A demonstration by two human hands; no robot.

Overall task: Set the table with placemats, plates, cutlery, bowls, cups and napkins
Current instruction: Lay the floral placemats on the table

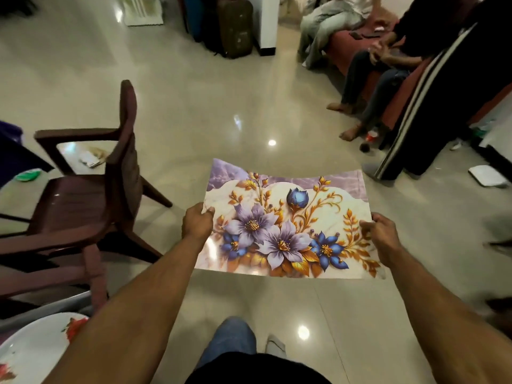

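A glossy placemat [288, 220] printed with purple and blue flowers and gold leaves hangs flat in the air above the tiled floor. My left hand [197, 220] grips its left edge, thumb on top. On the opposite side my right hand [381, 234] grips the right edge. A white plate [30, 347] with a red flower print shows at the bottom left corner, partly cut off by the frame.
A dark brown plastic armchair [83, 195] stands to my left. People sit on a red sofa [357, 48] at the back right, and a person in dark clothes [443, 101] stands to the right. Suitcases [234, 26] stand at the far wall. Shiny floor lies ahead.
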